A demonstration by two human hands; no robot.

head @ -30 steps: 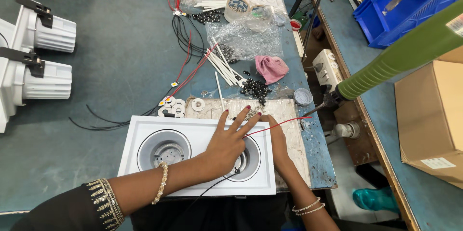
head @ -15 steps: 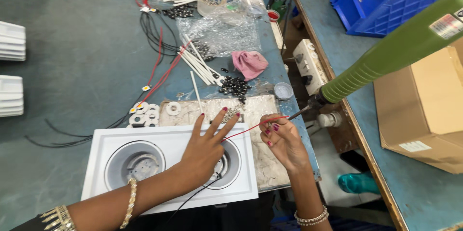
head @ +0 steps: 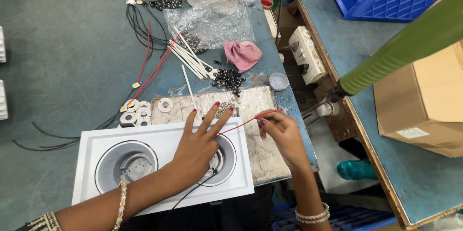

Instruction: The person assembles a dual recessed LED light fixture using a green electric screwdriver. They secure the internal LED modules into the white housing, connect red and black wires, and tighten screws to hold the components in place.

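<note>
A white rectangular light housing [head: 91,142] with two round openings lies at the bench's near edge. My left hand [head: 197,146] rests flat over its right opening, fingers spread. A red wire [head: 241,124] runs from under that hand up to my right hand [head: 279,132], which pinches the wire's end just right of the housing. A black wire [head: 185,197] trails from the same opening toward me. Both hands hover over a marbled slab [head: 251,103].
Behind the slab lie a pile of small dark parts [head: 227,78], white sleeves [head: 185,57], a pink cloth [head: 242,53], round white discs [head: 135,115], red and black leads [head: 144,33] and a plastic bag [head: 212,19]. A green tool [head: 400,52] hangs at right over a cardboard box [head: 424,101].
The view has shifted, so the housing sits more to the centre. My right hand has drawn the red wire out a little to the right; the left hand stays on the opening.
</note>
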